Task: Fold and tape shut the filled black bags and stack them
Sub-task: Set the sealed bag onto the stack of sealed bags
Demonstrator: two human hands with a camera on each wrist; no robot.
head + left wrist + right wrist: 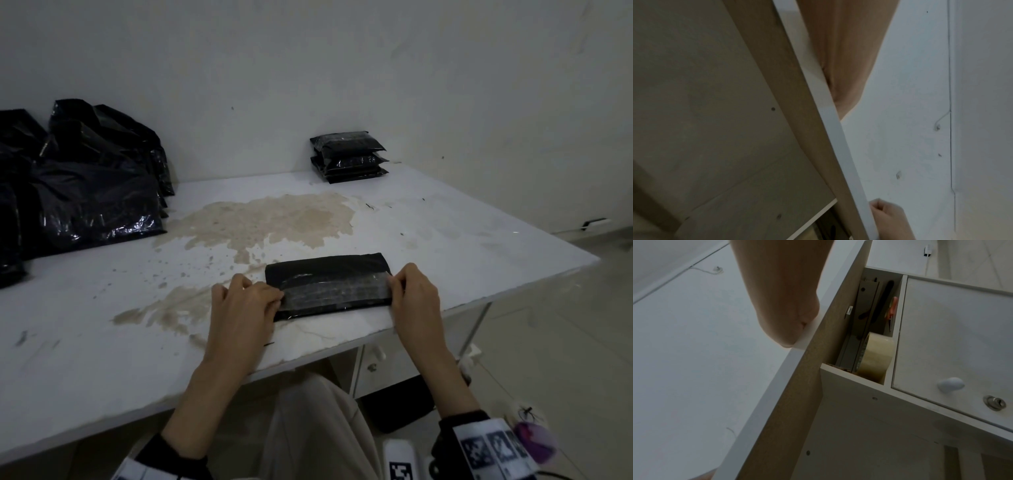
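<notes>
The left fingers (pixel 270 297) are pinching one end of the clear tape (pixel 337 291), and the right fingers (pixel 394 282) are pinching the other end. Both hands are curling round the ends of the folded bag (pixel 327 286). The left hand (pixel 241 308) is sitting at the bag's left end and the right hand (pixel 416 298) at its right end. The wrist views are showing only the wrists and the tabletop's edge, not the fingers.

The bag is lying flat on the white tabletop (pixel 462 240), near the front edge, with the tape running along its top.

To do this step well, I think the fingers should be pulling the tape tight and pressing it down from the middle out to the ends, so no bumps are staying under it. The ends should be wrapping down round the sides so the fold is not popping open.

Far back on the tabletop, a stack (pixel 349 159) of taped bags is waiting; this bag will go there. At the left, a pile (pixel 92 178) of loose black bags is leaning by the wall. A tape roll (pixel 875 356) is standing in a drawer under the tabletop.
</notes>
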